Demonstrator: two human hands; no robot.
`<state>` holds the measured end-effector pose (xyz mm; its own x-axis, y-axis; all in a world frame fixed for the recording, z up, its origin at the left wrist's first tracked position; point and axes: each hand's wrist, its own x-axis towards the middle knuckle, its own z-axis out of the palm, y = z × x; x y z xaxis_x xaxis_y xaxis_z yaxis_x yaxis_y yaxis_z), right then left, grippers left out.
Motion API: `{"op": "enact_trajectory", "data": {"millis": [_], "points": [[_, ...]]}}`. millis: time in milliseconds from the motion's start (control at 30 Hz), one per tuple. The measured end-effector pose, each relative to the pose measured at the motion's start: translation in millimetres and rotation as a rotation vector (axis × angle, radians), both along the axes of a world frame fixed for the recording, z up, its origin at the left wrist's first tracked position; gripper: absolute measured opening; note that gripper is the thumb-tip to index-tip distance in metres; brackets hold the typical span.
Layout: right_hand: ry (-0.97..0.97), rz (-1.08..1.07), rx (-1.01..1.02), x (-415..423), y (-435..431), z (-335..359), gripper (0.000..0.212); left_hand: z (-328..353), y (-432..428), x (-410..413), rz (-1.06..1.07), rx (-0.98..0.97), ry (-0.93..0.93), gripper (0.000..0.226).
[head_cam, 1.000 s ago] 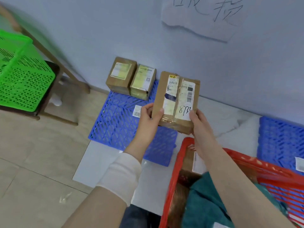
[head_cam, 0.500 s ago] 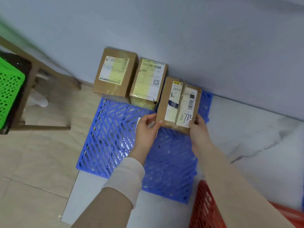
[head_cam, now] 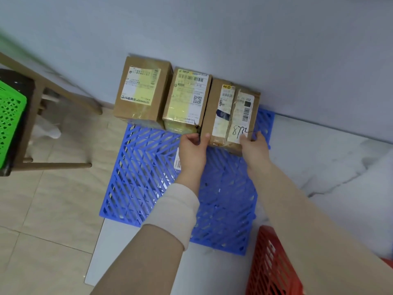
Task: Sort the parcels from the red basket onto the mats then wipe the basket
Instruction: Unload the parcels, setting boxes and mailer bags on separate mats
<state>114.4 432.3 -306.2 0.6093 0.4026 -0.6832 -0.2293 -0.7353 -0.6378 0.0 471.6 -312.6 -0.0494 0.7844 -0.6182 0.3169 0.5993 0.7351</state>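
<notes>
**Third parcel held at the wall end of the blue mat**

The person holds a brown parcel point(head_cam: 230, 116) with "8732" handwritten on its label, one hand at each near corner. The left hand point(head_cam: 192, 145) grips the near left corner, its thumb lying on the top face and its fingers point(head_cam: 191, 138) curled at the side. The right hand point(head_cam: 253, 145) grips the near right corner, thumb across the label.

The parcel lies at the far right of the blue mat point(head_cam: 148, 177), its far edge against the wall point(head_cam: 212, 28). Whether it rests fully on the mat cannot be told. It sits just beside a middle parcel point(head_cam: 186, 101), which in turn sits next to a left parcel point(head_cam: 141, 90), all three in a row along the wall.

A corner of the red basket point(head_cam: 274, 265) shows at the lower right, on the floor near the mat. A green basket point(head_cam: 10, 124) sits on a wooden stool point(head_cam: 53, 165) at the left.
</notes>
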Motion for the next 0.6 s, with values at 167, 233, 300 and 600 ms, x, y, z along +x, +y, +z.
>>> {"op": "enact_trajectory", "data": {"millis": [167, 233, 300, 600], "points": [[-0.178, 0.21, 0.015, -3.6, -32.7, 57.6, 0.066, 45.5, -30.7, -5.0, -0.148, 0.025, 0.083, 0.035], [-0.315, 0.357, 0.01, -4.6, -54.9, 88.0, 0.059, 73.6, -53.7, -7.7, -0.273, 0.106, 0.128, 0.031], [-0.509, 0.544, -0.036, -2.3, -82.5, 118.3, 0.051, 106.0, -81.0, -8.1, -0.428, 0.227, 0.225, 0.029], [-0.878, 0.821, -0.044, 43.3, -256.3, 221.8, 0.048, 225.6, -231.9, 17.9, -0.857, 0.697, 0.592, 0.03]]}}
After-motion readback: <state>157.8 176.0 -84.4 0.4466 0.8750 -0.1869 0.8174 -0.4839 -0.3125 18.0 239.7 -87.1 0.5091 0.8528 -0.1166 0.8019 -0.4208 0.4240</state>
